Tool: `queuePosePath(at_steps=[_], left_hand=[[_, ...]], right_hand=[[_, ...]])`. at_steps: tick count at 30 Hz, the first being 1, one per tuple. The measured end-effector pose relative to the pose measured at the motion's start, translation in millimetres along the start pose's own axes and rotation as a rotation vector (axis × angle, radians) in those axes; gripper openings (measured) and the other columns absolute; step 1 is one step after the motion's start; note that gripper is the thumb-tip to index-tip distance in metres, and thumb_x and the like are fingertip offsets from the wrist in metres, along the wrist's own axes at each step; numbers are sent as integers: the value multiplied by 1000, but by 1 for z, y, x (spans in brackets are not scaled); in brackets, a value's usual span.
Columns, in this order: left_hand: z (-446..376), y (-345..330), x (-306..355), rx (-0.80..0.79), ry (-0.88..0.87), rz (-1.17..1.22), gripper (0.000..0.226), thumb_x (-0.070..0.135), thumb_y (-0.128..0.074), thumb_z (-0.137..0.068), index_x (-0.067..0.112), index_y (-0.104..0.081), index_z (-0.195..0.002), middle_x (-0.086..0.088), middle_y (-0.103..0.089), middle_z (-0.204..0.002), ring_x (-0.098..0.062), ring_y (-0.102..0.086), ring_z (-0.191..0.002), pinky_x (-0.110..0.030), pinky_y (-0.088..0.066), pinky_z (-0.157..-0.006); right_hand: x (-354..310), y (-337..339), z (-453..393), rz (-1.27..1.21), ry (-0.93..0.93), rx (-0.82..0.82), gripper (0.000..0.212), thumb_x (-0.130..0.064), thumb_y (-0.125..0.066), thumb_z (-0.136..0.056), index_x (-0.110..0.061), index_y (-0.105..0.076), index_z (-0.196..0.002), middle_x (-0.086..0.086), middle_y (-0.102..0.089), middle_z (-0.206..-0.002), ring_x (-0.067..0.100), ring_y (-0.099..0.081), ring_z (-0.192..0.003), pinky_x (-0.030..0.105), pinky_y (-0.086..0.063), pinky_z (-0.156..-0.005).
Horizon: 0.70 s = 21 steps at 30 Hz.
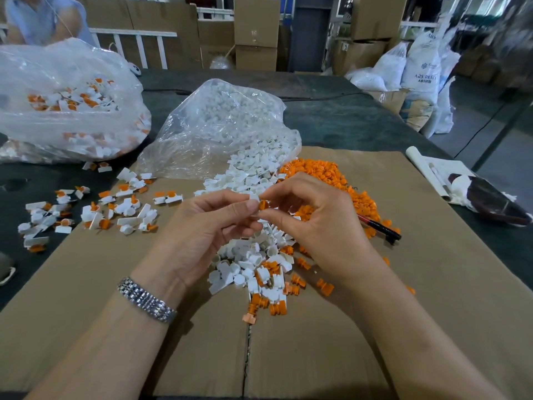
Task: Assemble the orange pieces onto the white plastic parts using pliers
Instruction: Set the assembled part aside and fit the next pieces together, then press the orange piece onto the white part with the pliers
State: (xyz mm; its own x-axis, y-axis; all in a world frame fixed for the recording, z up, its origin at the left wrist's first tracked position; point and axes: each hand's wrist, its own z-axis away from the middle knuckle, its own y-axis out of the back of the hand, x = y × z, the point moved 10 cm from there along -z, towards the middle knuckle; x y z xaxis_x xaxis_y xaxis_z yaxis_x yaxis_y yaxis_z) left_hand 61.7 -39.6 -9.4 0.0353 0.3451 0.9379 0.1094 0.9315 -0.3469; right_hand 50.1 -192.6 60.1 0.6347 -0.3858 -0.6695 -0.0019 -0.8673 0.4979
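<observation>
Both hands meet at centre of frame, above the loose pile of parts. Left hand [213,223]: thumb and curled fingers pinch a white part [253,197], mostly hidden behind the fingertips. Right hand [314,217]: thumb and forefinger pinch a small orange piece [263,204], held against the white part. Whether the two are already joined cannot be told.

Pliers [380,228]: red and black handles show just right of the right hand, lying on the orange pile; neither hand touches them.

Below the hands, on the cardboard sheet [375,327]: a mixed pile of white parts [248,264] with scattered orange ones. Orange pile [320,171] runs from right of centre toward the pliers.

Centre, above the hands: clear bag [219,122] of white parts, open mouth spilling toward the pile. Upper left: second clear bag [66,99] holding white-and-orange assembled units. Left of centre: more assembled units [115,209] scattered across the cardboard edge and the dark table [331,116].

Metal watch band [147,301] on the left wrist. Right edge: a dark bowl [490,200] resting on white paper.
</observation>
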Motion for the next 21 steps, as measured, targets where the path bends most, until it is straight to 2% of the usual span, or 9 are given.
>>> queuePosePath(at_steps=[6, 11, 14, 15, 17, 19, 21], left_hand=[[1, -3, 1, -7, 14, -1, 19, 16, -85, -68, 6, -81, -84, -18, -76, -88, -24, -74, -72, -23, -59, -65], [1, -1, 0, 22, 26, -15, 17, 15, -86, -65, 8, -81, -79, -17, -76, -86, -24, -74, -71, -23, -59, -63], [1, 4, 0, 58, 31, 16, 18, 12, -86, -65, 7, -80, -81, -14, -75, -83, -24, -73, -70, -23, -59, -63], [0, 5, 0, 64, 31, 30, 18, 13, -87, -64, 8, -81, -80, -13, -75, -81, -24, -73, -70, -23, -59, -62], [0, 6, 0, 70, 25, 45, 19, 14, -88, -62, 9, -81, -79, -12, -74, -79, -23, -73, -70, -23, -59, -61], [0, 8, 1, 73, 14, 45, 20, 16, -89, -62, 10, -81, -79, -12, -74, -80, -23, -73, -70, -23, -58, -61], [0, 10, 2, 85, 10, 44, 20, 17, -89, -62, 11, -81, -80, -12, -74, -80, -23, -73, -71, -23, -59, -61]], right_hand=[[-2, -1, 0, 4, 9, -8, 21, -20, -80, -86, -12, -75, -105, -5, -67, -96, 13, -65, -90, 26, -55, -80], [5, -6, 0, 22, -38, -75, 27, -25, -80, -86, -17, -72, -111, -8, -67, -102, 10, -65, -94, 23, -54, -83], [32, 15, -2, 202, -193, -3, 36, -39, -74, -90, -27, -65, -123, -13, -64, -113, 4, -62, -101, 18, -50, -86], [47, 27, -1, 364, -289, 26, 40, -44, -69, -92, -28, -61, -128, -10, -61, -120, 5, -60, -107, 23, -49, -91], [80, 43, 10, 683, -557, -42, 51, -53, -61, -94, -24, -53, -135, 1, -54, -133, 22, -54, -123, 45, -42, -103], [103, 46, 22, 807, -738, -172, 54, -58, -60, -92, -18, -55, -128, 8, -55, -129, 31, -52, -122, 53, -38, -101], [109, 43, 24, 835, -767, -218, 48, -58, -60, -91, -15, -58, -111, 8, -57, -117, 32, -55, -111, 52, -42, -98]])
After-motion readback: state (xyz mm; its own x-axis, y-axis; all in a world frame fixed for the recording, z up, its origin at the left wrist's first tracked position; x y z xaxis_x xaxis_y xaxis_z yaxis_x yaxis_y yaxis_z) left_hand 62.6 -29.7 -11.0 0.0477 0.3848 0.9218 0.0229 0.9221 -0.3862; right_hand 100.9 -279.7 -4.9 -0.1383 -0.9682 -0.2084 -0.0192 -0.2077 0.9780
